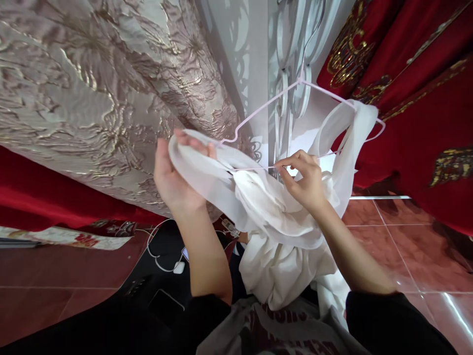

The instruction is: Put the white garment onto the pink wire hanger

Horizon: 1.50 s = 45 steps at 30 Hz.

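Snag poss. if swung: patterned curtain (121, 98) nr L, red drape (414, 118) nr R. White garment (277, 202) on pink hanger (271, 102); R loop (364, 125) may slip off R corner if jerked. Ends tight, room below R corner. L hand (175, 185) at L loop (218, 192), fingers part-veiled, grip can't tell; R hand (306, 180) pinching btm bar (254, 169).

A soft white cloth (281, 268), a thin pale pink triangle hanger (301, 81), and a long red cloth (417, 148) with gold swirls (349, 54).
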Motion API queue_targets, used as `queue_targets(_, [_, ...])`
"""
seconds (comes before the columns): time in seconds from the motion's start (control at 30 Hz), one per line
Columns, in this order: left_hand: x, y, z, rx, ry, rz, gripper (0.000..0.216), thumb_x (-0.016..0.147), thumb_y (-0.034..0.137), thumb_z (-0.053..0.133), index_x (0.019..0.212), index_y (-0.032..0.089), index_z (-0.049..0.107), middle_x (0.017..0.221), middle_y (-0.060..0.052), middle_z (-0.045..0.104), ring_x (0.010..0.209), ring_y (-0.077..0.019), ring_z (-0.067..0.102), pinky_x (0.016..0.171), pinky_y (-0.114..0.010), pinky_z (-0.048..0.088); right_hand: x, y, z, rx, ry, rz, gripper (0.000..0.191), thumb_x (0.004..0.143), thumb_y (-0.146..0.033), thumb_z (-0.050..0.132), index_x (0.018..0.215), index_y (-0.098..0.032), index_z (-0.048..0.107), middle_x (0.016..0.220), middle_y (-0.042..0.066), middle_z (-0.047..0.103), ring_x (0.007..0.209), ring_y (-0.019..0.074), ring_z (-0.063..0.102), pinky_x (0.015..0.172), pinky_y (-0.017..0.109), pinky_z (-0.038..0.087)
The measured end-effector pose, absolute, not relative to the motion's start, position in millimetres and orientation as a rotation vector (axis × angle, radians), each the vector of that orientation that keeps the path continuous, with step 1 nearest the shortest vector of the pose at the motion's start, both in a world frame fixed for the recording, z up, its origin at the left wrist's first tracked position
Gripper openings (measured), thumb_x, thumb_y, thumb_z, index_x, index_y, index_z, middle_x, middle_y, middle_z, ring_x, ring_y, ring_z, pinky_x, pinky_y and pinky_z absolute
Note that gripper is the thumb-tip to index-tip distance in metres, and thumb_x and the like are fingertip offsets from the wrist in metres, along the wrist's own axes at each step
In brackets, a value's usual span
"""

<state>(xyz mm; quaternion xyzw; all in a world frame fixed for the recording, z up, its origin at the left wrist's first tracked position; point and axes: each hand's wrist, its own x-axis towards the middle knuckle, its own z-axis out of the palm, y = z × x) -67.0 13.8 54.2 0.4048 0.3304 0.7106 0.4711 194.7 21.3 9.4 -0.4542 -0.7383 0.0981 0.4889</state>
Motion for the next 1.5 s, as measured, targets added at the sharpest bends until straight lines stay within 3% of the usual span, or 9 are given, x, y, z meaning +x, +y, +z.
queue_targets(0.1, [-79.5,12.4,8.3,0.960,0.939,1.922,0.033,0.076,0.052,0.078,0.102,0.035,0.065,0.083,-0.003,0.068,0.121,-0.0312,0.061,0.075,-0.041,0.055,196.9,23.0,5.7,-1.130,-1.784,0.195,0.013,0.091,-0.025,0.063,0.088,-0.026,0.075,0.079,0.001,0.063,0.077,0.0168,0.060,0.087,0.040,0.043])
queue_targets(0.27, [-37.8,-3.9,-27.1,0.709,0.946,1.813,0.024,0.075,0.025,0.072,0.098,0.029,0.070,0.110,0.000,0.072,0.062,-0.0097,0.051,0.054,-0.027,0.044,193.2,22.8,-0.4,-1.140,-1.785,0.163,0.015,0.094,-0.028,0.061,0.090,-0.028,0.075,0.079,0.001,0.062,0.076,0.0170,0.059,0.087,0.041,0.044])
queue_targets(0.37, [8.4,-12.1,-12.0,0.665,0.806,1.699,0.014,0.079,0.027,0.072,0.092,0.023,0.072,0.106,-0.004,0.072,0.049,-0.0044,0.036,0.049,-0.023,0.041,184.1,18.8,-4.0,-1.089,-1.759,0.118,0.015,0.095,-0.029,0.060,0.093,-0.029,0.075,0.080,0.001,0.062,0.078,0.0168,0.059,0.088,0.041,0.045])
queue_targets(0.57, [41.9,-13.1,9.4,0.664,0.715,1.804,0.020,0.084,0.038,0.079,0.093,0.022,0.072,0.078,0.002,0.057,0.042,-0.0036,0.037,0.039,-0.020,0.039,193.9,1.3,2.3,-0.899,-1.728,0.147,0.017,0.096,-0.024,0.058,0.105,-0.031,0.071,0.099,0.003,0.070,0.098,0.0207,0.067,0.092,0.043,0.051])
queue_targets(0.7, [35.5,-11.9,7.2,0.709,0.711,1.810,0.024,0.082,0.040,0.081,0.089,0.021,0.069,0.077,0.003,0.056,0.041,-0.0033,0.038,0.036,-0.019,0.039,240.0,6.9,16.4,-0.950,-1.123,-0.168,0.016,0.092,-0.028,0.064,0.108,-0.028,0.068,0.107,0.006,0.064,0.104,0.0227,0.063,0.094,0.045,0.050])
queue_targets(1.03, [39.3,-10.0,3.4,0.739,0.697,1.859,0.024,0.088,0.039,0.077,0.090,0.017,0.066,0.078,0.004,0.056,0.041,-0.0013,0.040,0.037,-0.016,0.041,247.8,20.5,44.2,-1.187,-1.137,0.498,0.029,0.096,-0.040,0.056,0.081,-0.018,0.066,0.070,0.001,0.059,0.061,0.0112,0.049,0.060,0.027,0.038])
queue_targets(1.23, [19.4,-3.8,3.8,0.798,0.703,1.806,0.027,0.084,0.040,0.081,0.090,0.017,0.067,0.078,0.003,0.057,0.040,-0.0009,0.039,0.036,-0.016,0.041,276.2,24.7,84.9,-0.784,-0.950,0.979,0.027,0.096,-0.021,0.044,0.076,-0.020,0.061,0.062,-0.002,0.038,0.056,0.0113,0.044,0.063,0.028,0.043])
queue_targets(1.37, [7.7,1.4,5.9,0.840,0.684,1.791,0.029,0.081,0.040,0.084,0.090,0.017,0.068,0.076,0.003,0.057,0.039,-0.0011,0.039,0.035,-0.016,0.040,311.2,31.1,80.4,-0.733,-0.425,0.810,0.038,0.096,-0.008,0.026,0.070,-0.019,0.052,0.066,-0.004,0.029,0.046,0.0048,0.028,0.048,0.022,0.029])
queue_targets(1.5, [11.6,2.8,4.8,0.822,0.688,1.812,0.030,0.079,0.039,0.086,0.090,0.017,0.068,0.075,0.004,0.057,0.039,-0.0008,0.038,0.034,-0.015,0.039,298.6,15.3,34.1,-0.787,-0.355,0.528,0.026,0.094,-0.019,0.037,0.074,-0.021,0.054,0.064,-0.003,0.040,0.042,0.0057,0.024,0.043,0.026,0.017])
